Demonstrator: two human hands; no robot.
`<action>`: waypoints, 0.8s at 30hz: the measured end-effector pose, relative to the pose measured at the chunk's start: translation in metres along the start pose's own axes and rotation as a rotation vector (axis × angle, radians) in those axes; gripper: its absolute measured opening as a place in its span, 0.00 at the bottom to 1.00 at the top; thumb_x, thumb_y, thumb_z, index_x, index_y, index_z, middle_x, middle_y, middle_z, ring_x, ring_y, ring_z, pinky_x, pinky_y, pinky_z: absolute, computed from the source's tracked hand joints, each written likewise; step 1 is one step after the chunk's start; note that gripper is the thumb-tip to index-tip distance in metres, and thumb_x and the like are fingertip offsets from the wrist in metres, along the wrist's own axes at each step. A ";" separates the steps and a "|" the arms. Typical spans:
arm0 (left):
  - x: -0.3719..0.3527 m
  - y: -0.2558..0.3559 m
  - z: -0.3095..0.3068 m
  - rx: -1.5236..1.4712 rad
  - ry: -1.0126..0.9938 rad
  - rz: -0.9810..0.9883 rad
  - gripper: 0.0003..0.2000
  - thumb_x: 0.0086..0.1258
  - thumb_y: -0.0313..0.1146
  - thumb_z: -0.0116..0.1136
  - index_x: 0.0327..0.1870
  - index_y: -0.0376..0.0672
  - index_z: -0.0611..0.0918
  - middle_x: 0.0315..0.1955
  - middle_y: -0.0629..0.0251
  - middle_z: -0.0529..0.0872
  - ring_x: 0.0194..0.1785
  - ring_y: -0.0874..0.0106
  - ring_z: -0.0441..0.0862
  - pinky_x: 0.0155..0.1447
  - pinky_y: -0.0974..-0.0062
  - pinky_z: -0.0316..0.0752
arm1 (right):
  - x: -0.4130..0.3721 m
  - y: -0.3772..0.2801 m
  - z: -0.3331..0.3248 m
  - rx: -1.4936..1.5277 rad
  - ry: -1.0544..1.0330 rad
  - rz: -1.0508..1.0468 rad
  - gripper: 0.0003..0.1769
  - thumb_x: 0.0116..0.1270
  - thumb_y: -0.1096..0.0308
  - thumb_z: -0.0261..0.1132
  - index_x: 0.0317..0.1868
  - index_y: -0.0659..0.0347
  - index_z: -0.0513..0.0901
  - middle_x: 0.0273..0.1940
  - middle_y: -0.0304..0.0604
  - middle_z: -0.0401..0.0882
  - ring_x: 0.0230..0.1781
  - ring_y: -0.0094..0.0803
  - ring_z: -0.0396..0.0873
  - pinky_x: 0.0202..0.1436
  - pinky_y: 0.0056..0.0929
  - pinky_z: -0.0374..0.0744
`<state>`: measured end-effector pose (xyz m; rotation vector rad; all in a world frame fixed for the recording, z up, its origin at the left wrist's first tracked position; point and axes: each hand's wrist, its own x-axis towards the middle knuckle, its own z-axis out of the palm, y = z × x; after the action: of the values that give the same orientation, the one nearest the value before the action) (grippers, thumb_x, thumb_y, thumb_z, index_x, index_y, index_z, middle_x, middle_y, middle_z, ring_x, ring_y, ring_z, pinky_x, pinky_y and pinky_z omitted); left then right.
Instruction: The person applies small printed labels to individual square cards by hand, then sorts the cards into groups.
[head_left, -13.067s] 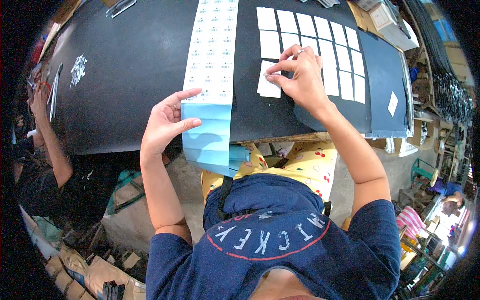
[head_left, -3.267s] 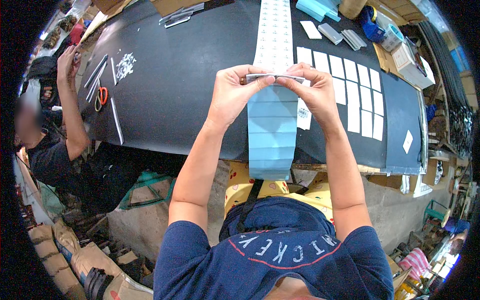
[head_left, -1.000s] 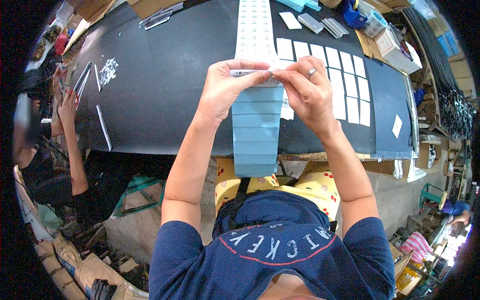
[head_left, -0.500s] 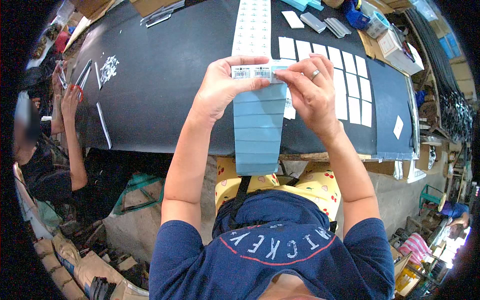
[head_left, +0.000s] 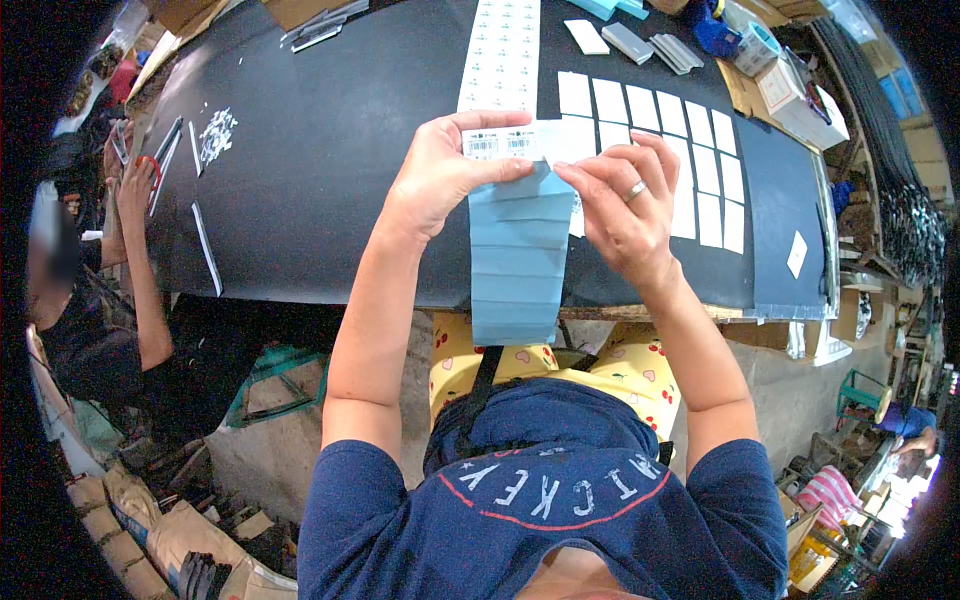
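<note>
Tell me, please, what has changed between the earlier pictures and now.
The right hand left the white cards on the table and rose to the label strip, which the left hand lifted and now pinches at its top row. Lately the right fingers drew down-right off its edge, pinched. The cards stayed put.

Even daylight brightens the scene, shadows soft; heavy fisheye bending curves the frame's edges, corners fall to black, glare flares at lower right.

We hold the label strip (head_left: 516,240).
Our left hand (head_left: 440,178) grips it; our right hand (head_left: 625,215) pinches its three o'clock edge.
</note>
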<state>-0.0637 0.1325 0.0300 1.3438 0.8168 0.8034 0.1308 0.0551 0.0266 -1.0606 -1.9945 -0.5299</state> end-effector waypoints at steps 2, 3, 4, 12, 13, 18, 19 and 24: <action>0.000 -0.001 -0.001 0.004 0.012 -0.002 0.23 0.52 0.21 0.71 0.53 0.35 0.82 0.45 0.59 0.86 0.46 0.75 0.83 0.55 0.78 0.76 | -0.003 -0.004 -0.005 -0.029 0.004 -0.010 0.17 0.44 0.75 0.67 0.39 0.55 0.85 0.34 0.32 0.79 0.39 0.32 0.75 0.57 0.44 0.70; -0.001 -0.002 -0.002 0.007 0.023 -0.005 0.24 0.52 0.21 0.72 0.53 0.35 0.82 0.45 0.60 0.86 0.46 0.75 0.83 0.55 0.78 0.76 | -0.004 -0.006 -0.009 0.017 -0.005 0.018 0.18 0.44 0.76 0.67 0.39 0.54 0.85 0.34 0.32 0.79 0.39 0.32 0.75 0.57 0.44 0.70; -0.002 -0.001 -0.004 0.006 0.017 -0.007 0.24 0.52 0.21 0.72 0.53 0.35 0.82 0.45 0.60 0.86 0.46 0.75 0.83 0.55 0.78 0.76 | -0.002 -0.006 -0.014 0.061 -0.015 0.048 0.18 0.44 0.77 0.67 0.39 0.53 0.86 0.34 0.32 0.79 0.39 0.32 0.75 0.57 0.44 0.70; -0.017 0.006 -0.013 0.001 0.005 -0.045 0.25 0.53 0.20 0.69 0.56 0.35 0.80 0.49 0.60 0.84 0.51 0.74 0.81 0.58 0.78 0.73 | 0.004 0.119 -0.081 0.602 -0.859 0.664 0.06 0.52 0.75 0.73 0.32 0.63 0.89 0.28 0.40 0.85 0.35 0.26 0.80 0.47 0.27 0.75; -0.020 0.006 -0.013 -0.015 0.031 -0.043 0.25 0.54 0.19 0.68 0.57 0.35 0.79 0.51 0.60 0.83 0.52 0.74 0.81 0.59 0.78 0.73 | -0.001 0.131 -0.083 0.588 -0.857 0.675 0.06 0.52 0.75 0.73 0.32 0.63 0.89 0.28 0.40 0.85 0.35 0.26 0.80 0.47 0.27 0.75; -0.027 0.006 -0.015 -0.043 0.045 -0.053 0.26 0.57 0.18 0.66 0.59 0.35 0.77 0.52 0.60 0.82 0.53 0.74 0.80 0.60 0.78 0.73 | -0.034 0.153 -0.078 0.651 -1.142 0.846 0.07 0.50 0.70 0.74 0.31 0.63 0.89 0.29 0.40 0.87 0.33 0.24 0.80 0.48 0.27 0.75; -0.027 0.005 -0.017 -0.053 0.046 -0.048 0.26 0.57 0.18 0.66 0.60 0.35 0.77 0.52 0.60 0.82 0.53 0.74 0.80 0.60 0.78 0.73 | -0.039 0.155 -0.076 0.651 -1.140 0.847 0.07 0.50 0.70 0.74 0.31 0.62 0.89 0.28 0.40 0.86 0.33 0.23 0.80 0.47 0.27 0.75; -0.028 0.005 -0.015 -0.042 0.110 0.004 0.25 0.56 0.19 0.68 0.58 0.33 0.77 0.50 0.55 0.83 0.52 0.73 0.81 0.58 0.76 0.75 | -0.050 0.160 -0.072 0.676 -1.080 0.873 0.07 0.50 0.71 0.74 0.31 0.63 0.89 0.28 0.39 0.86 0.31 0.23 0.80 0.44 0.26 0.75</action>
<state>-0.0907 0.1155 0.0351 1.2734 0.8791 0.8989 0.3121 0.0720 0.0285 -1.7360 -1.9314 1.3295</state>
